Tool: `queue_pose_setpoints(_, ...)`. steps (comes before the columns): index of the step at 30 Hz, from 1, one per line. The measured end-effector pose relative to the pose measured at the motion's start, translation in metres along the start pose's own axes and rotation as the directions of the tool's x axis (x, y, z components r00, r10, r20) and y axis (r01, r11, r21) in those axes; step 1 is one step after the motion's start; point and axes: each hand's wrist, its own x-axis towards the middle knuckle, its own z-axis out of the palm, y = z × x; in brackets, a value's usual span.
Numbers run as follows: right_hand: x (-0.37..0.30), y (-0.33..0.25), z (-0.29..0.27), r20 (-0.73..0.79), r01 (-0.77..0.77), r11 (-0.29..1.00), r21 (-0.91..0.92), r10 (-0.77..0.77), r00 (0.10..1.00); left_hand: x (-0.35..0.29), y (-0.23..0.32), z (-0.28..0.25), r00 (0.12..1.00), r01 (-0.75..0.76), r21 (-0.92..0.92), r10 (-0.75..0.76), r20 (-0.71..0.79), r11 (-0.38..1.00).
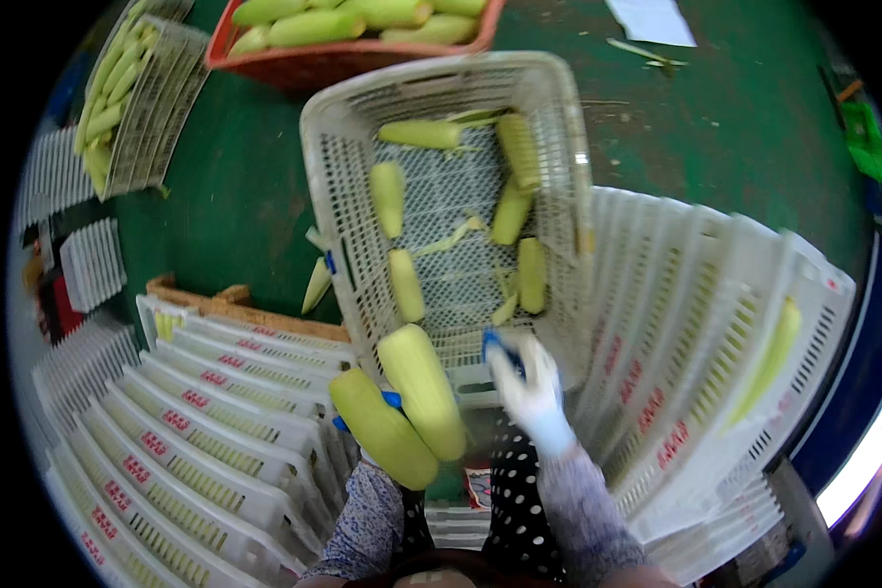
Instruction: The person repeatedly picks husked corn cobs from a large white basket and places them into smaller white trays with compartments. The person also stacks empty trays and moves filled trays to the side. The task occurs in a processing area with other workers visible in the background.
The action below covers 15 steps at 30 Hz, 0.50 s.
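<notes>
My left hand (367,456), mostly hidden, is closed around two ears of corn in pale green husks. The lighter ear (423,392) leans beside the darker ear (382,429), and blue glove fingertips show around them. My right hand (531,387), in a white glove with blue fingertips, is blurred over the near rim of a white plastic crate (320,176). Its thumb and fingers look apart, with nothing seen between them. Inside the crate several husked ears lie along the sides, among them one at the far left (419,134) and one at the right (531,274). Loose husk strips (451,237) lie between them.
A red crate (353,57) full of ears stands beyond the white one. White crates are stacked in nested rows at left (206,431) and right (686,323). Another filled crate (157,108) is at far left. Husk scraps (316,284) and a paper sheet (652,20) lie on the green floor.
</notes>
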Motion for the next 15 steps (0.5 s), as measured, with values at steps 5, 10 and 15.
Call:
queue_pose_setpoints(5,0.093,0.19,0.208,0.412,-0.54,0.825,-0.166,0.555,0.722,0.0,0.007,-0.03,0.991,-0.056,-0.052,0.049,-0.127,0.997)
queue_pose_setpoints(10,0.116,0.237,0.328,0.125,-0.559,0.753,-0.348,0.628,0.768,0.007,0.016,-0.047,0.979,-0.067,-0.096,0.047,-0.199,0.993)
queue_pose_setpoints(15,0.105,0.219,0.272,0.669,-0.775,0.5,0.387,0.426,0.609,0.006,0.026,-0.049,0.967,-0.095,-0.124,0.062,-0.247,0.988)
